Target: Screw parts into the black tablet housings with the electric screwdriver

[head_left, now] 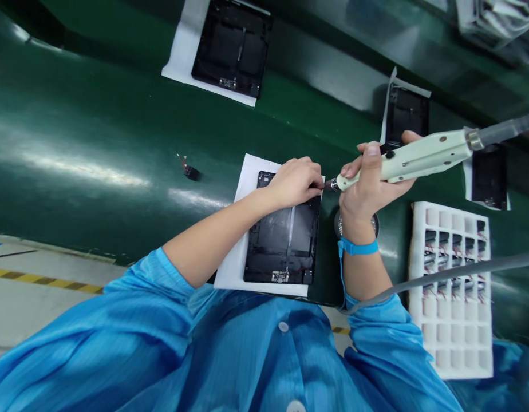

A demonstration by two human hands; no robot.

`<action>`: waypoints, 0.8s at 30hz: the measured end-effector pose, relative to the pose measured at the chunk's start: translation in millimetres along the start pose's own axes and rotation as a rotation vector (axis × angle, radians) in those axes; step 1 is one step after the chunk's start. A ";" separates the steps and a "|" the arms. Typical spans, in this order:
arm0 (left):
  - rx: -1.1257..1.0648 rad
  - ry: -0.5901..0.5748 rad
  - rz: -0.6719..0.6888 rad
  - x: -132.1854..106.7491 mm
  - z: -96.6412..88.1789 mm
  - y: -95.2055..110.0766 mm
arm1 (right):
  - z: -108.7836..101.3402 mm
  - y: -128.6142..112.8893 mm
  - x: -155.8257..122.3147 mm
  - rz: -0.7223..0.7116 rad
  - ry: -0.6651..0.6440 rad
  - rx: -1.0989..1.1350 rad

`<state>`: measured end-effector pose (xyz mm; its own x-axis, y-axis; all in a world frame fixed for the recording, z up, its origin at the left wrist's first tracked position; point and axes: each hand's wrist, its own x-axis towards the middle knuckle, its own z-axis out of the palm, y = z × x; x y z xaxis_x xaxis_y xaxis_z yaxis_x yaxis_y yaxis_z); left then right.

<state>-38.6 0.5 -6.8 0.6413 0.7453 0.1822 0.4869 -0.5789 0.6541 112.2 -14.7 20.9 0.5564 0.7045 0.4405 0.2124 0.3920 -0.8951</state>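
Observation:
A black tablet-like device back (285, 234) lies on a white sheet (231, 269) on the green belt in front of me. My left hand (295, 182) rests on its far edge, fingers curled and pinched at the top right corner; what they pinch is too small to name. My right hand (370, 182) is wrapped round a pale electric screwdriver (419, 157), whose tip points left and meets my left fingertips at that corner. A blue strap (358, 248) circles my right wrist.
A white foam tray (456, 320) with several small wired parts stands at the right. More black devices on white sheets lie on the belt at the back (232, 46) and right (408, 111), (490, 174). A small loose black part (190, 171) lies to the left.

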 end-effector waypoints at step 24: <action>-0.002 0.037 0.002 -0.3 2.1 2.3 | 0.0 -5.4 -1.2 0.036 0.006 0.096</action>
<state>-36.4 -1.7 -6.9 0.6201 0.7557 0.2105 0.4843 -0.5799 0.6551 110.4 -17.7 25.2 0.5672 0.7158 0.4074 0.1146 0.4213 -0.8997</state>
